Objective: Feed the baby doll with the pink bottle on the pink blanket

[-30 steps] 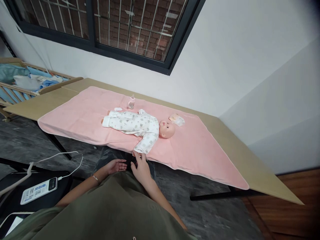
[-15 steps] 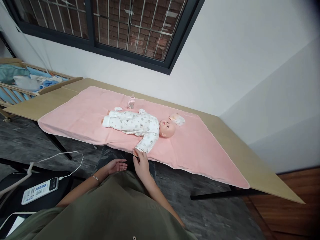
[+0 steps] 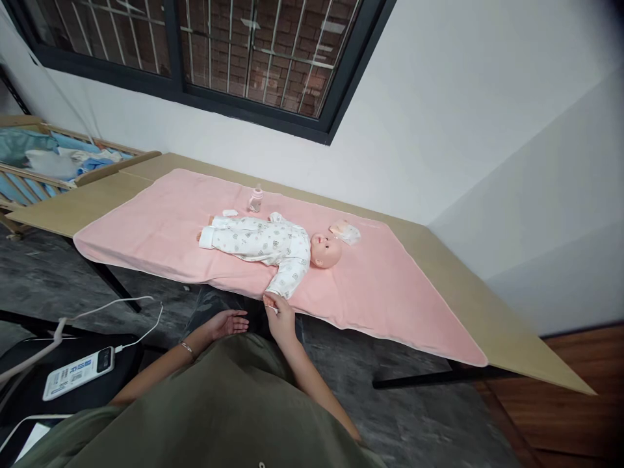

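Observation:
A baby doll (image 3: 273,244) in a white patterned outfit lies on its back on a pink blanket (image 3: 390,292), head to the right and feet to the left. My right hand (image 3: 283,320) is closed at the blanket's near edge, touching the doll's near hand (image 3: 268,301). A small white thing (image 3: 273,310), too small to name, shows between its fingers. Palm up with fingers stretched, my left hand (image 3: 228,322) rests in front of my body and holds nothing.
Beyond the doll stand a baby bottle (image 3: 255,200) and a small white item (image 3: 229,213). A clear packet (image 3: 345,232) lies past its head. The wooden table (image 3: 487,312) meets a crib (image 3: 92,170). A power bank (image 3: 78,374) with a cable sits on a chair at left.
My right hand has shifted slightly right and turned, so the small white thing now shows in its fingers. The doll's near sleeve has moved a little with it. My left hand stays put.

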A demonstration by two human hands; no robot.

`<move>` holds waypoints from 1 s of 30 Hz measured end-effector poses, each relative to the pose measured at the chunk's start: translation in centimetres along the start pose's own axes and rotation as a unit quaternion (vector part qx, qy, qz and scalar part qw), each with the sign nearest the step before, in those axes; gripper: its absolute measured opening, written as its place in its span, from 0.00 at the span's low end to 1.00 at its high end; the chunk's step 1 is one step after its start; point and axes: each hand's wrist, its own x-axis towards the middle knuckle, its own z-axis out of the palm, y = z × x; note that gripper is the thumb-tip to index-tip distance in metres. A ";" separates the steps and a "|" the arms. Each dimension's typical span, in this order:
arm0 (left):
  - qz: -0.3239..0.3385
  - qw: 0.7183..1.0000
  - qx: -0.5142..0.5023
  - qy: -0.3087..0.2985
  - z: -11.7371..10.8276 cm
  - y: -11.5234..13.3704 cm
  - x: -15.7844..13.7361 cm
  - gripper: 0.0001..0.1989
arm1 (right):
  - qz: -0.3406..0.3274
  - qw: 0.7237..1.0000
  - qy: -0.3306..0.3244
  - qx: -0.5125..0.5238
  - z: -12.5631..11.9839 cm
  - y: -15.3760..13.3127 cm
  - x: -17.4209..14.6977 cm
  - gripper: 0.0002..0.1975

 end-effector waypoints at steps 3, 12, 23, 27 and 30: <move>0.000 1.000 0.002 0.003 0.1 0.0 -0.1 0.13 | 0.002 1.000 -0.003 0.005 0.0 0.3 0.1 0.17; 0.001 1.000 0.001 -0.005 0.3 0.2 -0.3 0.12 | -0.018 0.999 -0.007 0.032 -0.4 -0.4 0.1 0.15; 0.005 1.000 0.001 -0.006 -0.1 0.0 0.0 0.13 | -0.017 0.999 0.033 0.009 0.4 0.1 -0.1 0.20; 0.006 1.000 0.005 -0.005 -0.3 -0.1 0.1 0.14 | -0.064 0.995 0.047 -0.054 0.9 -0.2 -0.3 0.22; 0.002 1.000 0.007 -0.003 -0.3 0.0 0.1 0.14 | -0.082 0.991 0.038 -0.098 0.9 -0.2 -0.5 0.21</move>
